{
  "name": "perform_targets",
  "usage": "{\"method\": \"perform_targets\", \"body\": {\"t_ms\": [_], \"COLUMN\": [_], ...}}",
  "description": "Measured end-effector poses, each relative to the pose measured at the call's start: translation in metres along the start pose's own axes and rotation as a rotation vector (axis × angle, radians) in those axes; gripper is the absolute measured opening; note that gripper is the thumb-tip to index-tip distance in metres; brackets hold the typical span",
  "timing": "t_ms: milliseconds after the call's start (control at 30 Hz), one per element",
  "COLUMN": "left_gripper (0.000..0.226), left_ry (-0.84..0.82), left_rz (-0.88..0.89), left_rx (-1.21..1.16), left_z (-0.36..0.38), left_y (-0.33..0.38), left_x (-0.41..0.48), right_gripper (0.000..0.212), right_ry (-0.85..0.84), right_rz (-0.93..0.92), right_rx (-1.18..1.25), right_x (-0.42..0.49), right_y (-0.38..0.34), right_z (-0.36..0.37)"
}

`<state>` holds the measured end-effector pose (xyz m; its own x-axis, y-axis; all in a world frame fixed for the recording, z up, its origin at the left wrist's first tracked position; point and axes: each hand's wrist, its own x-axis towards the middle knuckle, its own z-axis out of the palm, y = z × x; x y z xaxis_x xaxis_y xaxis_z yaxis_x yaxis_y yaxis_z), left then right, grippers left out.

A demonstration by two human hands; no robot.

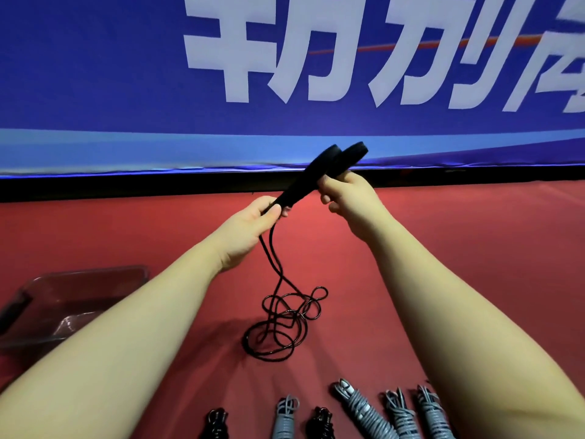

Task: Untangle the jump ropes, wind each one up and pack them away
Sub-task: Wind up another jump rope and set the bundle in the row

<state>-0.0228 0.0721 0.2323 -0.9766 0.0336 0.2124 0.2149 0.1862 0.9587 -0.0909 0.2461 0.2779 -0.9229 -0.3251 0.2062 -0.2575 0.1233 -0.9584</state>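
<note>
Both black handles (319, 171) of a black jump rope are held together, side by side, raised above the red table. My right hand (345, 198) grips them around their middle. My left hand (253, 228) pinches the lower handle ends where the two cord strands come out. The black cord (285, 318) hangs down from my left hand and lies in loose tangled loops on the red cloth (474, 248) between my forearms.
A clear plastic bin (72, 299) stands at the left. Several wound ropes lie along the near edge: grey ones (364, 413) and black ones (323, 423). A blue banner (126, 74) with white characters hangs behind the table.
</note>
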Motion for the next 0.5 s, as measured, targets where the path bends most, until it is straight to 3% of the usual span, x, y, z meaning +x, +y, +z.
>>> {"method": "perform_targets", "body": {"t_ms": [133, 300, 433, 500], "left_gripper": [0.019, 0.017, 0.017, 0.015], "left_ry": [-0.033, -0.008, -0.116, -0.197], "left_rz": [-0.009, -0.006, -0.071, -0.106], "left_rx": [-0.044, 0.046, 0.129, 0.178], "left_z": [0.008, 0.011, 0.012, 0.013], "left_y": [0.011, 0.016, 0.013, 0.011], "left_x": [-0.005, -0.008, -0.011, -0.013], "right_gripper": [0.019, 0.004, 0.010, 0.009], "right_ry": [-0.060, -0.184, -0.078, -0.053], "right_rz": [-0.006, 0.031, 0.026, -0.019], "right_rx": [0.015, 0.123, 0.222, 0.135], "right_x": [-0.005, -0.009, -0.009, -0.011], "right_y": [-0.008, -0.012, -0.017, -0.017], "right_z": [0.003, -0.002, -0.007, -0.008]}}
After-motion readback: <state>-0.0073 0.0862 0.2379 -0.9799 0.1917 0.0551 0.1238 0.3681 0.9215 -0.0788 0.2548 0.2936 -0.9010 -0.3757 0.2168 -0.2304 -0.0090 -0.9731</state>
